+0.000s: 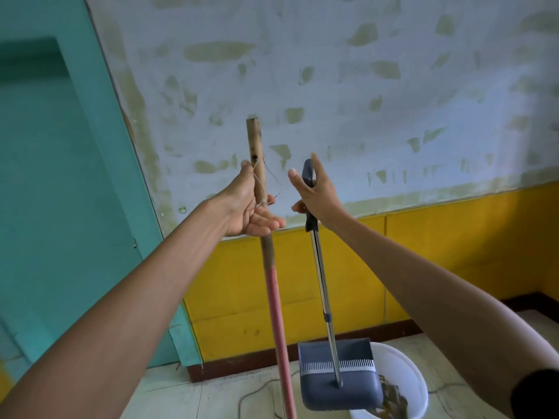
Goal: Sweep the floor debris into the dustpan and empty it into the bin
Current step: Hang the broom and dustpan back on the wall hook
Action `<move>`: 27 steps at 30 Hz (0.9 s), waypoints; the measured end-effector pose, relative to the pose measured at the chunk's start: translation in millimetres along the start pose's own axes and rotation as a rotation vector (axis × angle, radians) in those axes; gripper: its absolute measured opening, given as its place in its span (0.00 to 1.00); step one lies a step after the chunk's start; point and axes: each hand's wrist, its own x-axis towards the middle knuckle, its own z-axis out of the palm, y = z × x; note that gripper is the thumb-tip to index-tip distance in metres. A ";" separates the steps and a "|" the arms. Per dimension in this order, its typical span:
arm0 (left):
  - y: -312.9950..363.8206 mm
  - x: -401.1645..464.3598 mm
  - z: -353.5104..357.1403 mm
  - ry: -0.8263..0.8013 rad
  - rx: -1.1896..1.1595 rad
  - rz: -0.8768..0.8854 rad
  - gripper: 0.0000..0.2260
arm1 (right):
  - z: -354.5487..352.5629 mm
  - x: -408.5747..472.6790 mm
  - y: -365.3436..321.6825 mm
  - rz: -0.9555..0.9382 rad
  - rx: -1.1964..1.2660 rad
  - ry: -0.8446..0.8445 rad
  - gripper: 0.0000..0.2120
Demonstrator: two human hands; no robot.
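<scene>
My left hand [248, 204] grips the broom handle [273, 285], a wooden stick with a pink lower sleeve that stands nearly upright; a thin string loops around it by my fingers. My right hand [317, 192] holds the dark grip at the top of the dustpan's metal pole [322, 276], thumb under it, fingers stretched upward. The blue-grey dustpan [338, 385] hangs tilted over the white bin [405, 376] at the bottom right. Brown debris [391, 400] spills from the pan's edge into the bin. The broom head is out of view.
A wall with peeling paint above and a yellow band [453, 243] below stands close ahead. A teal door and frame [75, 176] fill the left side. A thin cord [251, 394] lies on the pale tiled floor near the broom stick.
</scene>
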 end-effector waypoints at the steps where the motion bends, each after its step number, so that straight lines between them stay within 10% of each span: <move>1: 6.1 -3.3 2.0 -0.016 0.005 0.018 0.42 | 4.1 -1.7 -1.0 -0.048 -0.029 0.008 0.42; 7: 32.6 -14.0 21.0 -0.030 0.042 0.137 0.45 | 23.8 -8.6 -17.4 -0.156 -0.045 -0.100 0.13; 20: 32.3 -19.9 7.2 -0.036 -0.118 0.323 0.37 | 49.8 -38.8 -57.6 -0.082 0.663 -0.548 0.20; 27: 28.1 -22.9 -13.3 0.020 -0.028 0.426 0.34 | 56.9 -30.1 -54.6 -0.122 0.498 -0.621 0.11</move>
